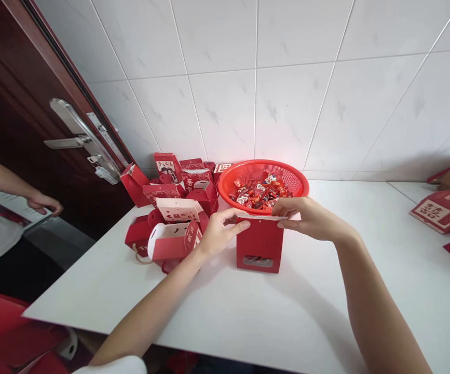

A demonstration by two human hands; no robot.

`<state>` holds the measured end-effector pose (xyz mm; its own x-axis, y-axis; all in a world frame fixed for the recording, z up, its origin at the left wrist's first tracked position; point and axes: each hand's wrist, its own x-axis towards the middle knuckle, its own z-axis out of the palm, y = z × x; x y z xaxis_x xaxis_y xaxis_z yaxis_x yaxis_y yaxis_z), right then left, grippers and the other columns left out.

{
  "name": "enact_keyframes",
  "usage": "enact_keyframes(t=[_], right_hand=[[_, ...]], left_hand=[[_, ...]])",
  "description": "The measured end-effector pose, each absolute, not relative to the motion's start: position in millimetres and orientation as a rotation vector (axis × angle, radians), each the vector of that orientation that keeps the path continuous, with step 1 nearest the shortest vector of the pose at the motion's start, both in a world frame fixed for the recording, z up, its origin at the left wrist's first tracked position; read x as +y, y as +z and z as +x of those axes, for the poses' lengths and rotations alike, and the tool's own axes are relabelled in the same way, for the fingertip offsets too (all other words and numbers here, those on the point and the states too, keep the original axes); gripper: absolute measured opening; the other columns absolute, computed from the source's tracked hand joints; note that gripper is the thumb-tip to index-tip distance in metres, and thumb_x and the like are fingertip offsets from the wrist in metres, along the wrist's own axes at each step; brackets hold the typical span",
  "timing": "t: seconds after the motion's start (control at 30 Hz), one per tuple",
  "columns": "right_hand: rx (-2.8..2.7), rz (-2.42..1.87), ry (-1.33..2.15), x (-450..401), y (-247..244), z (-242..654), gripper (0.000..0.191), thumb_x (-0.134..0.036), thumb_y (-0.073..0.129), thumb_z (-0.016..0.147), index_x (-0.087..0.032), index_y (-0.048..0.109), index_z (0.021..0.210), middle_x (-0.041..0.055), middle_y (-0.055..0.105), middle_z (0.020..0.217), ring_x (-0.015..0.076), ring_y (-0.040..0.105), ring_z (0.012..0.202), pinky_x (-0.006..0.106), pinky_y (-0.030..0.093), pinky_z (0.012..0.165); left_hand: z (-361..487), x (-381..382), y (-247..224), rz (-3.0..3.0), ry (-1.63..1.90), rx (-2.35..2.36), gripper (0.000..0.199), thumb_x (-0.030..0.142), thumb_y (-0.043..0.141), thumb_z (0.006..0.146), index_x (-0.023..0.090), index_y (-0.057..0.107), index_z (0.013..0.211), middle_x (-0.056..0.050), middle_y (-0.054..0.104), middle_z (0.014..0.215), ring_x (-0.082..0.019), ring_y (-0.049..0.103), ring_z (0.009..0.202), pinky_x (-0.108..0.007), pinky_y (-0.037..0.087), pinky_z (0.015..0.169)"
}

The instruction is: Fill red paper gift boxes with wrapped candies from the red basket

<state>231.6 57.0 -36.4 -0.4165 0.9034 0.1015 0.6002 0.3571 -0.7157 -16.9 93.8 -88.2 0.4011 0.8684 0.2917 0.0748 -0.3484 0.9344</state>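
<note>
Between our two hands, we have a red box [259,241] standing upright on the white table [217,317], its top edge level with our fingers and a small clear window [258,261] low on its front, with something glinting behind it. Our left hand [222,228] pinches the top left corner, thumb in front and fingers behind. Our right hand [310,218] pinches the top right corner, its fingers bent over the pale rim.

Just beyond both hands we see a red plastic basket [292,182] holding wrapped sweets [258,193]. Left of our left hand lies a heap of red printed boxes [174,241], several open, one with a rope handle [139,256]. Well to the right of our right hand we see more red packets [445,210].

Farther out, beyond our hands, rises a tiled wall [220,47]. Far left of our left hand are a dark door [18,78] with a metal handle [65,142] and another person's hand [45,203], its fingers loosely curled.
</note>
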Motion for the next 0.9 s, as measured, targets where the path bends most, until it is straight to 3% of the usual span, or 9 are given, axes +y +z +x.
enact_keyframes(t=[0.23, 0.53, 0.9], right_hand=[[-2.063, -1.156, 0.852, 61, -36, 238, 0.021, -0.032, 0.066, 0.087, -0.021, 0.068, 0.105, 0.0059, 0.074, 0.096, 0.0216, 0.07, 0.083, 0.04, 0.059, 0.078], [-2.036, -1.073, 0.916, 64, -37, 240, 0.029, -0.038, 0.069, 0.087, -0.021, 0.07, 0.11, 0.0082, 0.073, 0.111, 0.021, 0.071, 0.083, 0.041, 0.061, 0.078], [-2.034, -1.026, 0.923, 66, -40, 241, 0.03, -0.037, 0.07, 0.087, -0.022, 0.072, 0.113, 0.0084, 0.073, 0.117, 0.0225, 0.071, 0.091, 0.039, 0.062, 0.079]], left_hand=[[-16, 91, -82, 1.628, 1.074, 0.782, 0.036, 0.044, 0.082, 0.077, 0.016, 0.078, 0.099, -0.009, 0.08, 0.096, -0.024, 0.074, 0.091, -0.035, 0.06, 0.084], [-16, 86, -73, 1.643, 1.144, 0.859, 0.032, 0.045, 0.086, 0.072, 0.016, 0.076, 0.08, -0.004, 0.073, 0.076, -0.017, 0.065, 0.069, -0.029, 0.055, 0.068], [-15, 83, -70, 1.642, 1.18, 0.843, 0.033, 0.045, 0.086, 0.072, 0.017, 0.078, 0.086, -0.004, 0.074, 0.079, -0.017, 0.065, 0.071, -0.028, 0.055, 0.068]])
